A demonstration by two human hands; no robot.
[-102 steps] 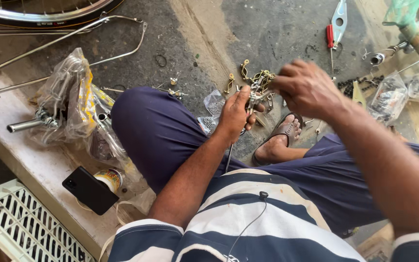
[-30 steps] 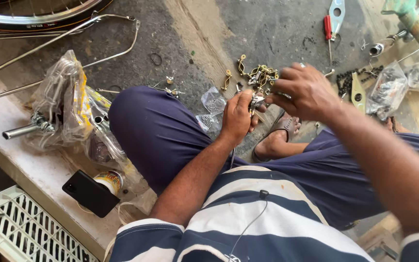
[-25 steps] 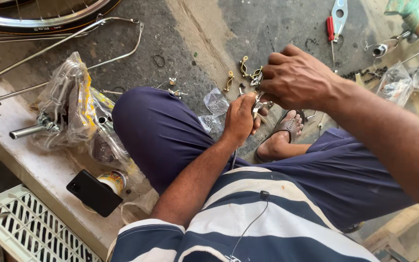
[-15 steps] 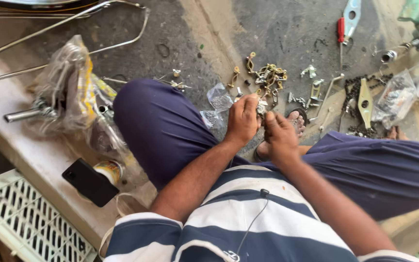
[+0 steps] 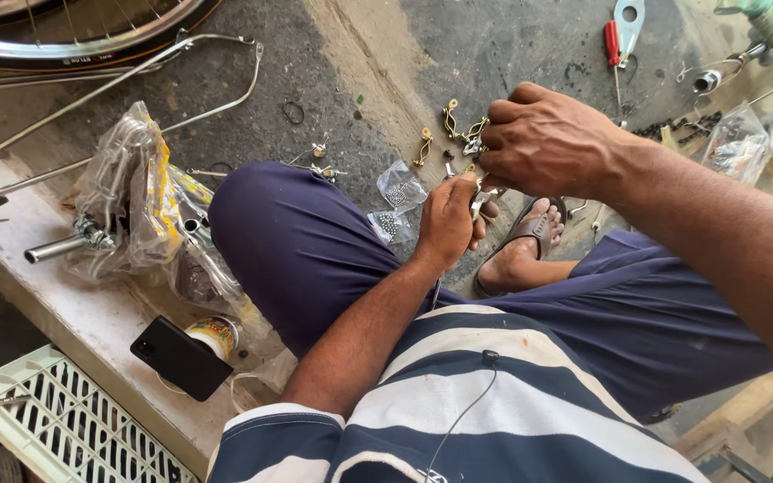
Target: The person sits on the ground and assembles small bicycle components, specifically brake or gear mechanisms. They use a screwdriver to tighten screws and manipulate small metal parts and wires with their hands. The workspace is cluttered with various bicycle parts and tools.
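My left hand (image 5: 452, 217) is closed around a small metal part (image 5: 480, 201) held over my knee, above the floor. My right hand (image 5: 543, 143) hovers just above it with the fingers curled down onto the top of that part. Several small brass and steel fittings (image 5: 458, 125) lie on the concrete floor just beyond both hands. Two small clear bags of tiny steel balls (image 5: 400, 190) rest on the floor to the left of my left hand.
A red-handled screwdriver (image 5: 613, 46) and a flat wrench (image 5: 629, 20) lie at the far right. A plastic bag with metal rods (image 5: 136, 210), a black phone (image 5: 181, 358) and a small tin (image 5: 215, 334) sit on the ledge at left. A bicycle wheel (image 5: 73, 36) lies top left.
My right hand dropped near my lap half a second ago and has now risen back over the part in my left hand. The left hand stayed in place.
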